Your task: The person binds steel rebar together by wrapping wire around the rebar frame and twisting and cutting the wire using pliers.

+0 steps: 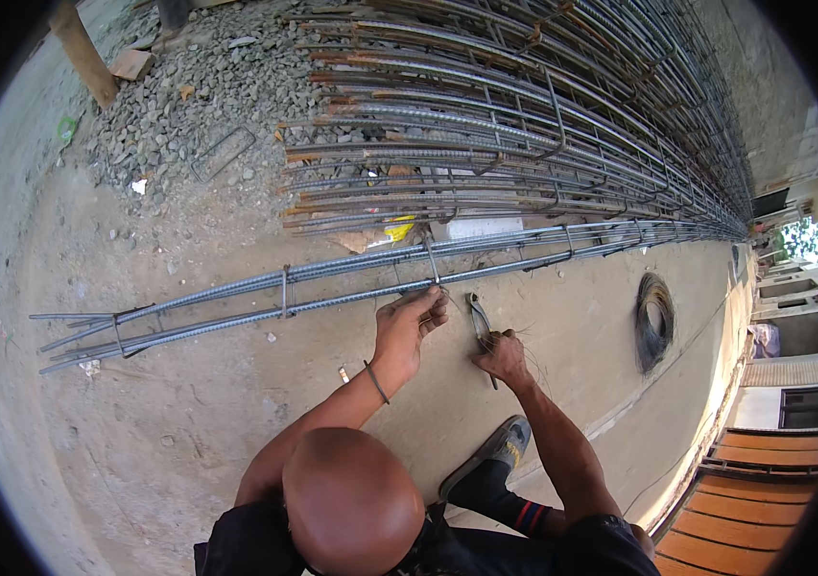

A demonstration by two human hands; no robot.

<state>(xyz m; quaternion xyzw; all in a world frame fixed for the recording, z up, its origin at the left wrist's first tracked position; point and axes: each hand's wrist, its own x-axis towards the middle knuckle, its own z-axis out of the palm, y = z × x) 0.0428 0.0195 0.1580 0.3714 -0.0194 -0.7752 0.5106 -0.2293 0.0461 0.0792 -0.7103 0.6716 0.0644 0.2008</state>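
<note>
Before me a long, narrow rebar cage (351, 295) of ribbed steel bars lies across the floor, with rectangular stirrups around its bars. My left hand (409, 327) is at the near lower bar, its thumb and fingers pinching thin tie wire beside a stirrup (432, 261). To the right, my right hand (504, 358) grips the handles of end-cutting pincers (479, 315), whose head points towards the cage without touching it. Several loose strands of thin wire (535, 353) stick out around the right hand.
Beyond the cage, a large stack of rusty rebar cages (495, 122) stretches to the far right. Gravel (200, 108) lies at the upper left with a loose stirrup (223, 154) and a wooden post (83, 54). A coil of tie wire (654, 322) rests on the concrete at right.
</note>
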